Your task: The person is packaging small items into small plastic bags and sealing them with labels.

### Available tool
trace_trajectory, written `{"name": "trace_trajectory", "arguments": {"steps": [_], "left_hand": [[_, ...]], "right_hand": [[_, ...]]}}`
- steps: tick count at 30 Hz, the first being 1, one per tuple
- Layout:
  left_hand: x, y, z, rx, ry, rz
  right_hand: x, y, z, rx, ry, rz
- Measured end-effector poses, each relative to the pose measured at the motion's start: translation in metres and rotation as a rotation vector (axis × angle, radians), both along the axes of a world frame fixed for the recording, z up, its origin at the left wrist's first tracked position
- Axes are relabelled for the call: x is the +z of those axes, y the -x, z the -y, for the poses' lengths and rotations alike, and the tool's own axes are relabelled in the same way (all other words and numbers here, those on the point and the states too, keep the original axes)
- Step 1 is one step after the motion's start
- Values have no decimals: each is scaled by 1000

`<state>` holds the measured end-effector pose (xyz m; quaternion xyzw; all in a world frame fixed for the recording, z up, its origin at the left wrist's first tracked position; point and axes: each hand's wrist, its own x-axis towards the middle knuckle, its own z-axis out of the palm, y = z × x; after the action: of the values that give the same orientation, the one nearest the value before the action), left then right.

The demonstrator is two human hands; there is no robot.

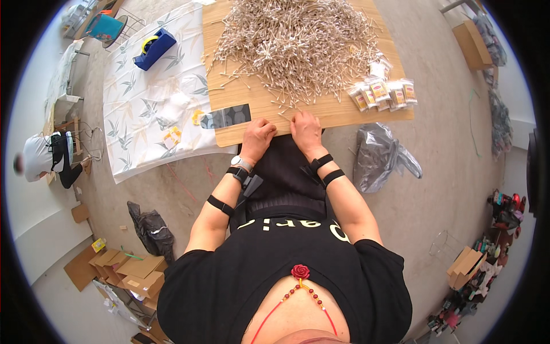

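Note:
A large heap of cotton swabs [298, 43] covers much of the wooden board [344, 117], with stray swabs spread toward its near edge. My left hand [259, 139] is at that edge, fingers curled and pressed together. My right hand [307, 132] is just to its right, fingers bent in a pinch close to the loose swabs. What either hand holds, if anything, is too small or hidden to make out. Left of my left hand lies a dark strip with grey round shapes [232, 116]. Several small clear packets with yellow labels [379, 90] lie together at the board's right.
A patterned white cloth [129, 126] spreads on the left, holding a blue tape dispenser [154, 49] and thin clear bags [172, 106]. A grey plastic bag [375, 157] is on the floor at right. Cardboard boxes [137, 272] stand lower left. Another person [40, 155] is at far left.

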<state>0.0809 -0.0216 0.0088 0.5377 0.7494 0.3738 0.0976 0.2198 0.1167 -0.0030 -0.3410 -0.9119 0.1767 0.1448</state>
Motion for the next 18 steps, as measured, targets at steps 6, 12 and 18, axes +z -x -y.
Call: {"name": "trace_trajectory", "arguments": {"steps": [6, 12, 18], "left_hand": [[1, -3, -1, 65, 19, 66], [3, 2, -2, 106, 111, 89], [7, 2, -5, 126, 118, 143]], "right_hand": [[-4, 0, 3, 321, -61, -66], [3, -3, -17, -46, -15, -104], [-8, -15, -36, -112, 99, -125]]}}
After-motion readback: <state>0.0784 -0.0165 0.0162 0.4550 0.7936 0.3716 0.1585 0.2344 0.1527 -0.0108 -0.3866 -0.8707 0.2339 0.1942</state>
